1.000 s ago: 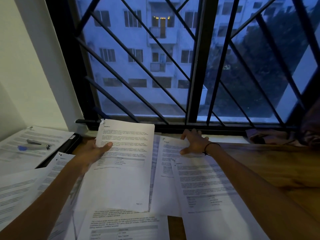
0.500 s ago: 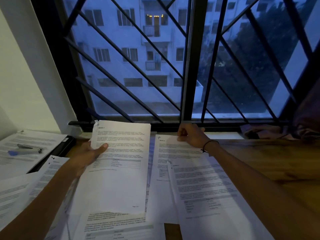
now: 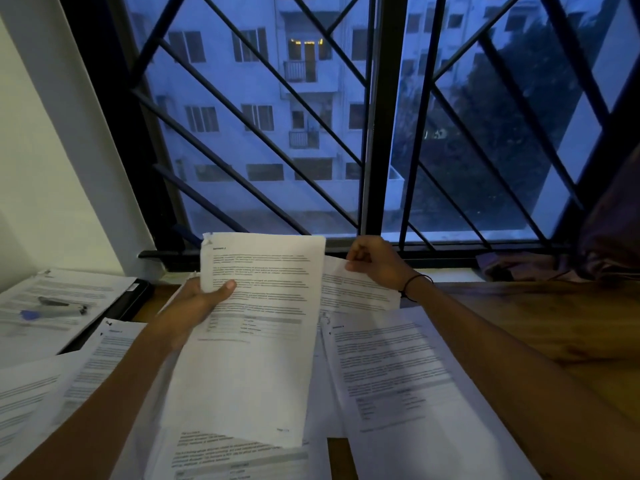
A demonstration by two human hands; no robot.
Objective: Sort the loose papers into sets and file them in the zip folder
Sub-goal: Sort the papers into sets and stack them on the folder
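My left hand (image 3: 194,306) grips a printed set of papers (image 3: 256,341) by its left edge, thumb on top, holding it tilted above the table. My right hand (image 3: 372,263) pinches the top edge of another printed sheet (image 3: 353,289) and lifts it off the table near the window sill. A further printed sheet (image 3: 408,393) lies flat under my right forearm. More loose sheets (image 3: 242,459) lie below the held set. A dark folder edge (image 3: 135,299) shows at the left under papers; whether it is the zip folder I cannot tell.
A pile of papers (image 3: 65,299) with pens (image 3: 52,311) on it sits at the far left. More sheets (image 3: 52,382) spread at the lower left. Bare wooden table (image 3: 536,323) shows on the right. Crumpled cloth (image 3: 512,266) lies on the sill beneath the barred window (image 3: 374,133).
My right hand went from lying flat on the far sheet to pinching its top edge and raising it. The left hand's set stayed raised, shifting a little.
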